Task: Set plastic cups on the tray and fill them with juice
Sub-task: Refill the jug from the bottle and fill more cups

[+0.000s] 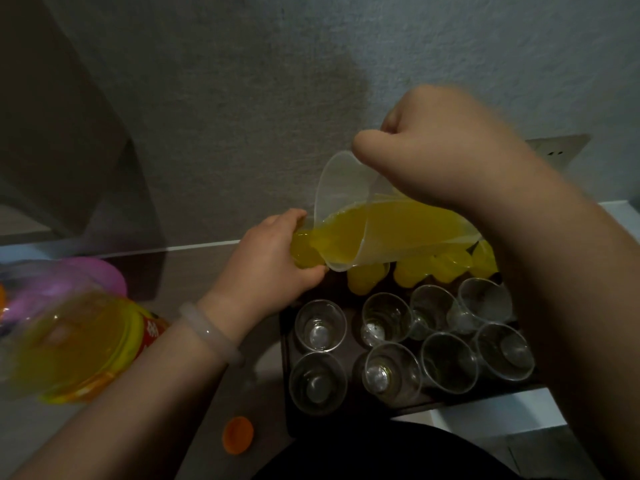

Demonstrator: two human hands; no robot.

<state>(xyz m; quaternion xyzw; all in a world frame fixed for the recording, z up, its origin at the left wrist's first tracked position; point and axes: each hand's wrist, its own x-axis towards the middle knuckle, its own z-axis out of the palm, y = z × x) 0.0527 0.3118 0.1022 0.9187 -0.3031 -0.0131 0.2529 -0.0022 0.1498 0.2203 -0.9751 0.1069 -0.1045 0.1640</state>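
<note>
- Grey, rough-textured wall [242, 98] is rising behind a pale counter [207, 271], where a dark flat tray [285, 403] is keeping the cups together.
- Right hand [433, 143] is gripping a translucent plastic jug [346, 188] with curled fingers, tipping its lip over one cup.
- Left hand [273, 258] is wrapping round that thin clear cup [303, 252] at the tray's far-left corner, probably steadying the light plastic.
- Filled cups [415, 268] are lining the far row; empty cups [320, 325] are standing in two nearer rows.
</note>
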